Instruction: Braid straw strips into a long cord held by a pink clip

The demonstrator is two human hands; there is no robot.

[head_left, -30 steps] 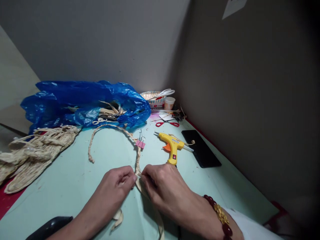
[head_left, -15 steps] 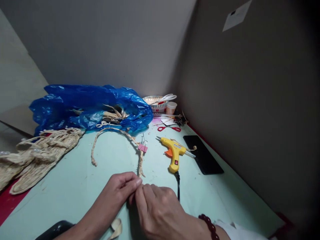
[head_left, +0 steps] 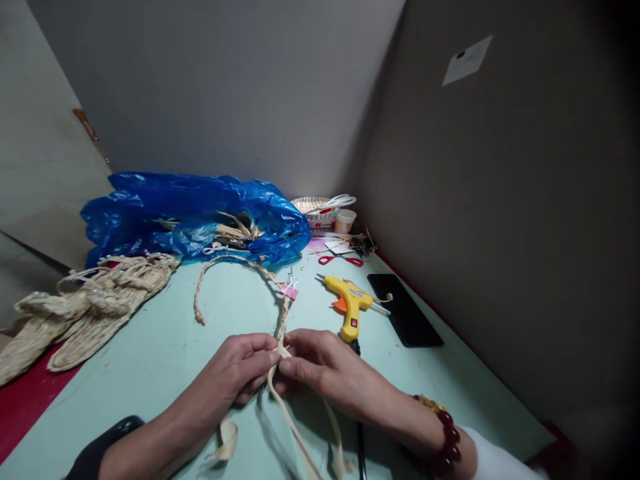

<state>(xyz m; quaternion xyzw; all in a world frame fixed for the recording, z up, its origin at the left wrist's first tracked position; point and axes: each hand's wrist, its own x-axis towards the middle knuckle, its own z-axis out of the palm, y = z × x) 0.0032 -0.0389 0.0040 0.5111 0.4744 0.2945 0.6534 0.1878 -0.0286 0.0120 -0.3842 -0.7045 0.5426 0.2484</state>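
Note:
My left hand (head_left: 249,365) and my right hand (head_left: 320,363) meet at the near end of a pale braided cord (head_left: 283,319). Thumb and fingers of each hand pinch its strands. Loose flat strands (head_left: 295,433) hang from the pinch toward the near edge. A pink binder clip (head_left: 289,292) with wire handles grips the cord farther up. Beyond the clip the cord curves left and ends in a knot. To the right lies a yellow glue gun (head_left: 353,303) with an orange trigger. A loose curled strip (head_left: 226,440) is beside my left forearm.
A blue plastic bag (head_left: 200,200) holding dry strips lies along the back. Woven sandals (head_left: 110,310) sit at the left. Red-handled scissors (head_left: 341,261), a basket (head_left: 313,205), a paper cup (head_left: 345,221) and a black phone-like slab (head_left: 407,313) are back and right.
My right hand has turned and moved up and right, from a fist over the cord's end to a thumb-and-finger pinch. The loose strands now show below my hands. The view has shifted slightly.

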